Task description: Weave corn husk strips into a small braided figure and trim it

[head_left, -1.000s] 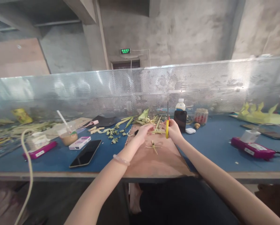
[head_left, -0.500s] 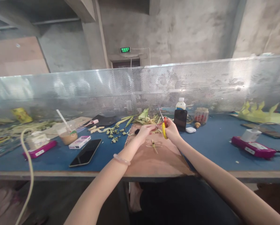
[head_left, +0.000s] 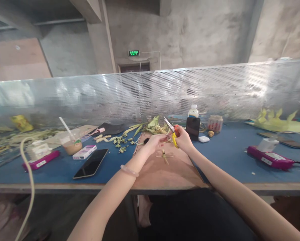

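My right hand (head_left: 183,139) is closed around the yellow and orange handles of a pair of scissors (head_left: 169,124), whose blades point up and to the left. Close beside it, my left hand (head_left: 156,142) has its fingers pinched together; what they hold, if anything, is too small to make out. Both hands are above a brown board (head_left: 162,174) at the table's front. On that board, below the hands, lies a small knotted piece of pale plant strips (head_left: 164,156). Behind the hands is a heap of dried green husks (head_left: 153,125).
To the left are a dark tablet (head_left: 91,164), a small white and pink box (head_left: 84,152), a drink cup with a straw (head_left: 72,144) and small green pieces (head_left: 121,145). On the right stand a phone (head_left: 193,129), a bottle (head_left: 194,111), a jar (head_left: 215,124) and a magenta power strip (head_left: 270,157).
The scissors have tilted further left, and their blades now look slightly parted. My left hand stays close by with its fingers drawn in a little. The view has shifted slightly.
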The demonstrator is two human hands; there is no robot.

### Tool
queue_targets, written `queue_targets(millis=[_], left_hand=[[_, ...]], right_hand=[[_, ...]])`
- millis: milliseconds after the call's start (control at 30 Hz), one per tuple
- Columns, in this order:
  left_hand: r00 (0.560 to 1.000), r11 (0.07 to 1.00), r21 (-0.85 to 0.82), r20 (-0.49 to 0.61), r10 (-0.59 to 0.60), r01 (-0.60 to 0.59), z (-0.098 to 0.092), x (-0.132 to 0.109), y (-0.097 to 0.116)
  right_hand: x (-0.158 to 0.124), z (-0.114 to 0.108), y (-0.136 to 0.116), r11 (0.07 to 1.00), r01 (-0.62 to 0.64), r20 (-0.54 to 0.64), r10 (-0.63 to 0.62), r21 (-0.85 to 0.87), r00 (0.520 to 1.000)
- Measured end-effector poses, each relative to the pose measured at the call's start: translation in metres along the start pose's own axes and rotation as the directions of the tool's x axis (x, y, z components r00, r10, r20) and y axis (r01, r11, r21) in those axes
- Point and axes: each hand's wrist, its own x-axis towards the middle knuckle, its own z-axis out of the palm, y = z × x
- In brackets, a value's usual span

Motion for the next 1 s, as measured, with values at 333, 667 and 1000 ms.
queue_targets(millis=[333,667,1000], left_hand=[[0.992,0.991,-0.044,0.025,-0.123,0.124,-0.001,0.001,0.003],[0.977,0.981,-0.040,0.104,-0.187,0.192,-0.007,0.003,0.004],[0.961,0.979,0.034,0.188,-0.203,0.200,-0.008,-0.001,0.005]], right_hand=[[0.002,-0.002,-0.008,0.999,-0.026,0.052,0.024,0.036,0.998],[0.001,-0.010,-0.014,0.987,-0.111,0.216,0.084,0.116,0.973],[0.001,-0.022,-0.008,0.973,-0.187,0.384,0.122,0.137,0.915]])
